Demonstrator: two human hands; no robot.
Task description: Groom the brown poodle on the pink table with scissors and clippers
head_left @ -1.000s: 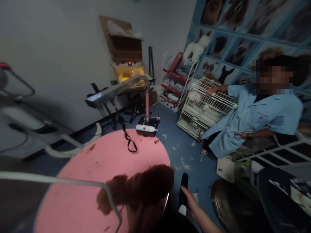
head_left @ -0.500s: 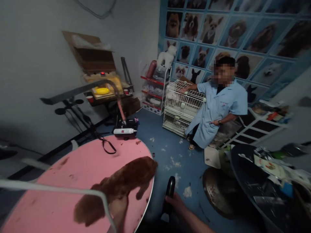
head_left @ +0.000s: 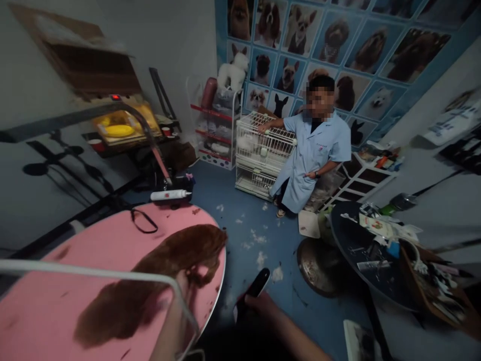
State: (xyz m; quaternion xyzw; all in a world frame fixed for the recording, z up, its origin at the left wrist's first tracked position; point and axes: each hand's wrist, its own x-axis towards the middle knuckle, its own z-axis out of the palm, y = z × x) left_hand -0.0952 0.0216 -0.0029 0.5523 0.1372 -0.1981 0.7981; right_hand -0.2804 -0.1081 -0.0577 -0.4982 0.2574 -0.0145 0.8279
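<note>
A brown curly-coated dog (head_left: 165,260) is on the round pink-topped table (head_left: 33,301), its rear toward the table's right edge. My left hand (head_left: 183,282) is closed against the dog's underside near a hind leg; the dog's fur hides part of the fingers. My right hand (head_left: 259,303) grips black hair clippers (head_left: 258,283), held off the table's right edge over the floor. The pale blade end points down and toward me. A white bent tube (head_left: 93,271) crosses in front of the dog and above my left forearm.
A black strap loop (head_left: 145,221) and a white bottle (head_left: 171,194) are at the table's far edge. A person in a light blue coat (head_left: 315,145) stands beside wire cages (head_left: 263,150). At right, a dark round table (head_left: 345,235) carries tools. Hair tufts litter the floor.
The view has swung right, so the surroundings shift left. My left hand has reached farther along the dog toward its hind leg. The clippers have tilted over to the right in my right hand.
</note>
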